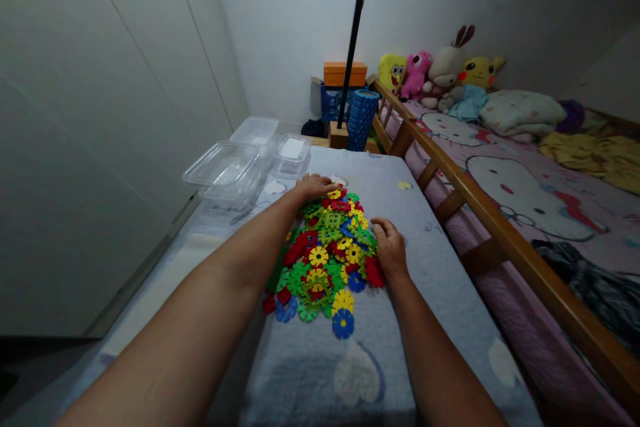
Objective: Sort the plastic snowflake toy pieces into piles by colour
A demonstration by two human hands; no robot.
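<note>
A low, loose heap of plastic pieces (327, 240) lies at the middle of the cloth, between the two hands. Most are flat, thin discs with notched, petal-like rims and small holes at the center, in red, yellow, green and blue. Among them are square green lattices (317, 291) with toothed edges. At the near edge, a blue disc (343, 324) overlaps a yellow disc (343, 302).

The left hand (316, 187) rests at the heap's far end, palm down, its fingers extended over the topmost pieces without gripping. The right hand (391, 247) curves against the heap's right side, fingers loosely bent and unclenched; whether they touch individual pieces is hard to tell.

The cloth (435, 307) is soft, slightly wrinkled and pale blue-gray, printed with hearts. Farther left stand clear, smooth-walled plastic containers (224, 167) with rounded corners, near a flat, pale rectangular sheet (157, 297).

Along the right runs a varnished wooden rail (463, 213), bordering a pink printed bedspread (520, 180). Beyond the cloth's far edge stands a textured blue cylinder (363, 120), beside a slim black pole (355, 33).
</note>
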